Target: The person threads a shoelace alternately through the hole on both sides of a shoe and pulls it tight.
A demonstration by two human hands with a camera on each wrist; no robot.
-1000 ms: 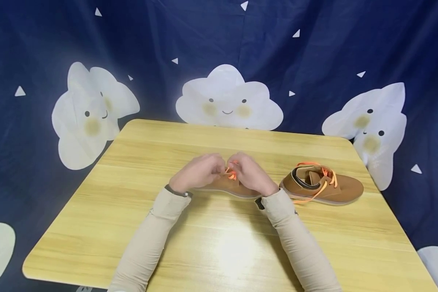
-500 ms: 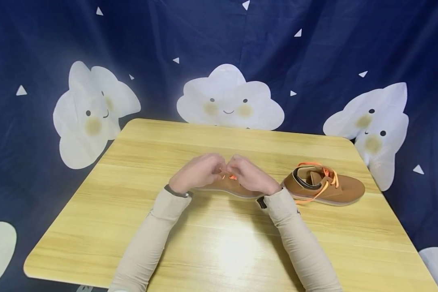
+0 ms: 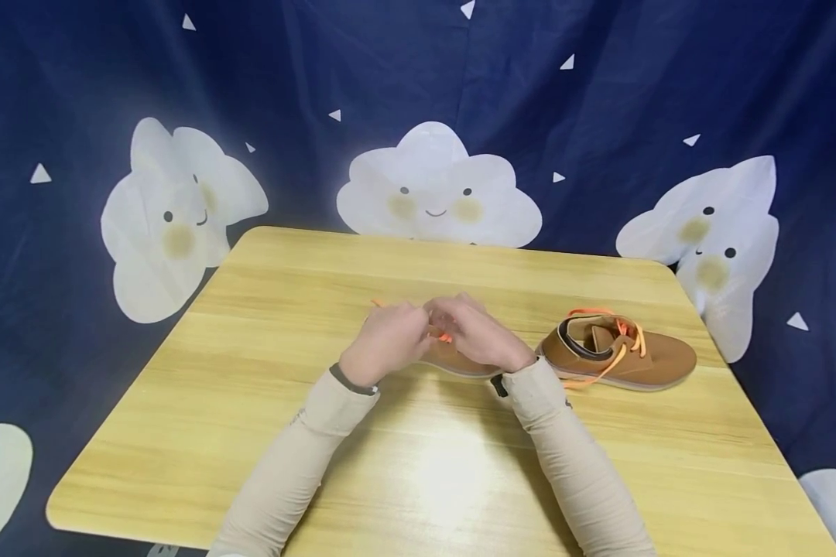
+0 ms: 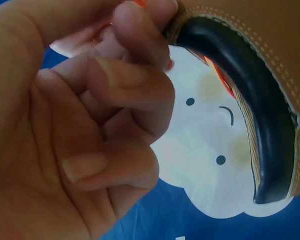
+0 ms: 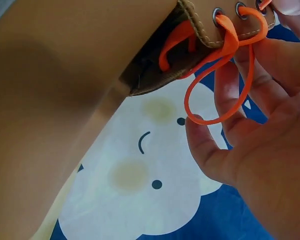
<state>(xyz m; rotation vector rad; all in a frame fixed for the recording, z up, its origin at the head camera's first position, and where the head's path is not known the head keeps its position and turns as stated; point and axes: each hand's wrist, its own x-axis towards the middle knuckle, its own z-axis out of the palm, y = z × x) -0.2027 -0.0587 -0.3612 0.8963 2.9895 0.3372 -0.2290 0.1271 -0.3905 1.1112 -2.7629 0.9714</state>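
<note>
A brown ankle shoe (image 3: 460, 362) with orange laces lies mid-table, partly hidden beneath both hands. My left hand (image 3: 390, 340) is over the shoe's collar end with its fingers curled, and its thumb and forefinger pinch at the lace. In the left wrist view, the dark padded collar (image 4: 240, 80) sits beside those fingers. My right hand (image 3: 470, 333) is over the eyelets. The right wrist view has an orange shoelace (image 5: 190, 100) looping down from the eyelets, its loop touching my right fingers, which hold it near the top. The exact fingertip contact is partly hidden.
A second brown shoe (image 3: 658, 360) stands to the right, its toe pointing right and its orange laces loose. The wooden table (image 3: 181, 433) has rounded corners. Behind it hangs a dark blue curtain (image 3: 299, 62) with white clouds.
My left hand has shifted slightly right and down, closer to the right hand. An orange lace end now shows to the left of it. The right hand stays nearly in place.
</note>
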